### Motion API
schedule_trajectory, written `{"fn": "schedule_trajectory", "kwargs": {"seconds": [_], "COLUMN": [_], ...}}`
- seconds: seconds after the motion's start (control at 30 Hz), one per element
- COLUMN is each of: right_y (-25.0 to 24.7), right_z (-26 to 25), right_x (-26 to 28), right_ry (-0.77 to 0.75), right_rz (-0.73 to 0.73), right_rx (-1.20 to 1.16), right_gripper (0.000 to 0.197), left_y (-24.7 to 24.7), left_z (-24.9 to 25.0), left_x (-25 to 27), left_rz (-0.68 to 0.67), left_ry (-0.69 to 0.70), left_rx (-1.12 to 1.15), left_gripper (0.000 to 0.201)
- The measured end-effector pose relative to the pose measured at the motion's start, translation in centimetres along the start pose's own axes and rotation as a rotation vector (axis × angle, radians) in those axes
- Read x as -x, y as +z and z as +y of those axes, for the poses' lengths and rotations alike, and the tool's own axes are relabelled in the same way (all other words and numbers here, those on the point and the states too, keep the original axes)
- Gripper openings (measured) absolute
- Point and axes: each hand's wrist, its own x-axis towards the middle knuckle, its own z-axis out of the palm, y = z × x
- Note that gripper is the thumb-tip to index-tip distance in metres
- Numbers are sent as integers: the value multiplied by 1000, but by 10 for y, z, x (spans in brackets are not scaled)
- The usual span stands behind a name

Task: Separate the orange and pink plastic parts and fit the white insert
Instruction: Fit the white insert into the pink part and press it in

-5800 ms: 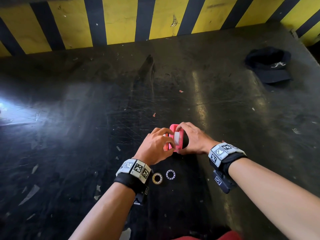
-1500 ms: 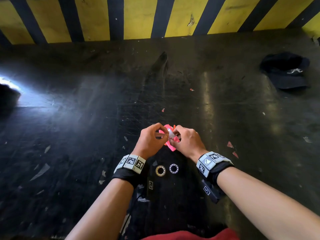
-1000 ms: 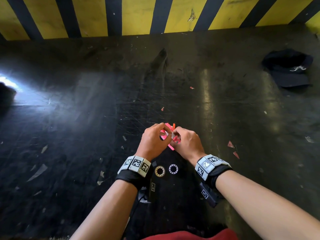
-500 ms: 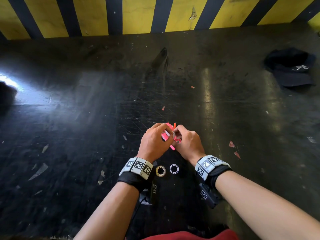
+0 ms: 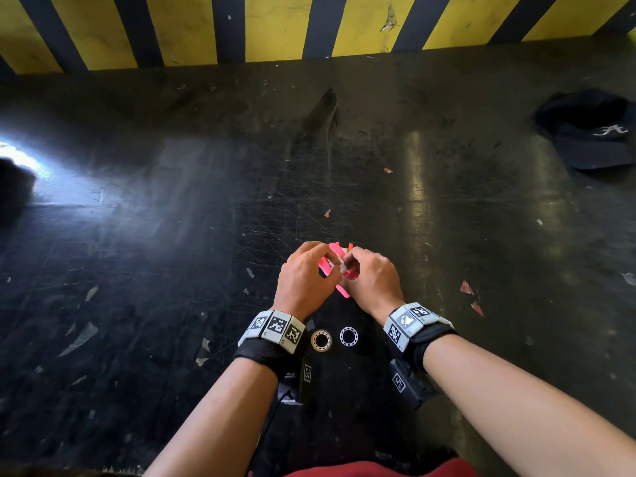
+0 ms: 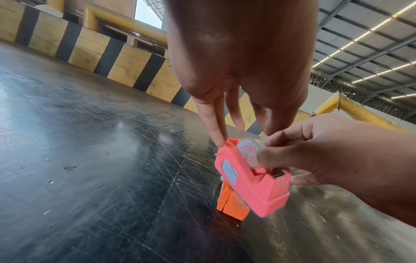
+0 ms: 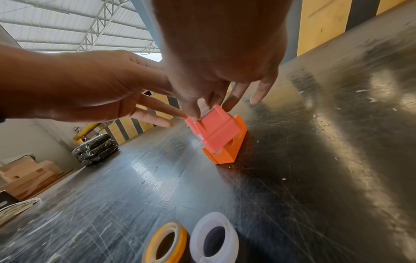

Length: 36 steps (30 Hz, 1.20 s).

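Two tape rolls (image 7: 191,240), scratched black table (image 5: 172,235), yellow-black striped wall (image 5: 275,25)

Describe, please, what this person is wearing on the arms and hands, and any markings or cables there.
Both hands are bare and both forearms sleeveless. The left wrist and the right wrist each carry a band of grey-white blocks printed with black-and-white square codes, over a black strap. A small black unit with another code hangs under the right wrist. A thin black cable runs below the left wrist.
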Motion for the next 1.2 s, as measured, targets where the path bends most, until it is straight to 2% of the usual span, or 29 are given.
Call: {"fn": "schedule_trajectory", "kwargs": {"seconds": [0.2,0.27,0.4,0.5,0.57,0.63,0.97,1.2], "right_y": [-2,-6,-23,-35,-37,-34,-17,-36], "right_z": [6,10,15,16,17,18,20,29], "right_x": [-8,-14,-30,-39,-43,-45,-38,-25], "right_ry": [37,49,92,44,-3,-40,-141,-95], "right_rz": [-32,-90,-417,-643,-731,-766,-600,-480], "right_rx": [-97,-106,-158,-86,-2,79,31,-124], "right_gripper": [30,40,73,104,123,132,116,104], "left_y": [-1,-1,-1,-1,-1,-3,-14,-18], "left_z": [-1,-2,-7,-11,-13,-14,-18,0], "left_x": [-2,-2,-5,-8,-9,-10,-15,-24], "left_rz": [-18,-15,-23,-31,-53,-79,-144,-180], "left_ry": [6,11,17,23,25,33,87,136], "left_rx": [-18,-27,-26,-28,-31,-25,76,147], "left_gripper": [8,8,10,10,10,10,8,7]}}
